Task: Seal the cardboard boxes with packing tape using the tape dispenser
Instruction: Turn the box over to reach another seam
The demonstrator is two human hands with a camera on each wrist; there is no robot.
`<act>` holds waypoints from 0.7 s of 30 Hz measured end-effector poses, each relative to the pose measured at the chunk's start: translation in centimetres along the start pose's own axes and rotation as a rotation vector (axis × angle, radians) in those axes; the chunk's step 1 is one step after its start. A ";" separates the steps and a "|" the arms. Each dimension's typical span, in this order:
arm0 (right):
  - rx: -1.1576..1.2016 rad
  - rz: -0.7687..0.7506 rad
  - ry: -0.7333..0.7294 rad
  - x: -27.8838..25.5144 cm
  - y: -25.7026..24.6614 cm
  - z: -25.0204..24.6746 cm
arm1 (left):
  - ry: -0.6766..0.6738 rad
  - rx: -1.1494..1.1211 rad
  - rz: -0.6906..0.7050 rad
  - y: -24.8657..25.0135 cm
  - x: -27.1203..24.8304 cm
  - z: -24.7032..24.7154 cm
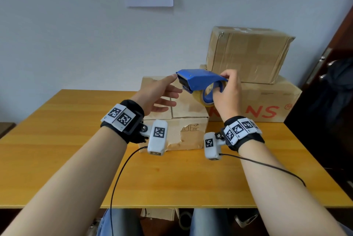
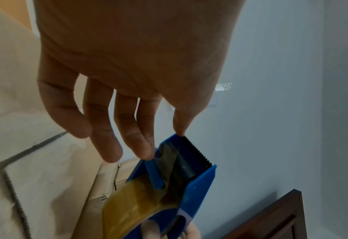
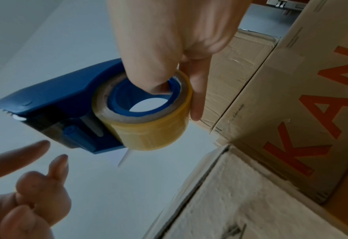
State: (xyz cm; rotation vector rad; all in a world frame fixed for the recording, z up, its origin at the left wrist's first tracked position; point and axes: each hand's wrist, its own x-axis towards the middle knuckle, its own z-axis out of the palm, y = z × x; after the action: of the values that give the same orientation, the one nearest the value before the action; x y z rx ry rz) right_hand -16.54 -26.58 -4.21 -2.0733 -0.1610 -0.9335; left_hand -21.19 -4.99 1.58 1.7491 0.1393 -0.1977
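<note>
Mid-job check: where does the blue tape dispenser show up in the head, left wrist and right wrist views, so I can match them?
Head: blue tape dispenser at centre, held up above the small box by the right hand.
Left wrist: lower centre-right, serrated blade uppermost, left hand fingertips at its front end.
Right wrist: left of centre, blade end pointing left.
Shared landmark: the yellowish tape roll mounted on it.
</note>
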 end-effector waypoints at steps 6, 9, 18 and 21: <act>0.028 0.062 0.001 0.1 -0.1 -0.1 | 0.029 0.057 0.001 -0.2 0.3 0.2; 0.042 0.082 -0.009 -0.1 -0.1 -0.2 | 0.035 0.078 0.006 -0.2 0.4 0.1; 0.195 0.034 -0.052 -0.5 0.2 -0.4 | 0.168 0.134 0.067 -0.8 0.8 -0.1; 0.159 -0.056 -0.114 -0.5 0.6 -0.2 | 0.215 0.185 0.099 -1.1 0.9 -0.3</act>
State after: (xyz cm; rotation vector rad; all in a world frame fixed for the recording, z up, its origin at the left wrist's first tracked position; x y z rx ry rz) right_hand -16.73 -26.98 -4.82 -1.9833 -0.3442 -0.8087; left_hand -20.57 -4.52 0.34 1.9545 0.1947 0.0524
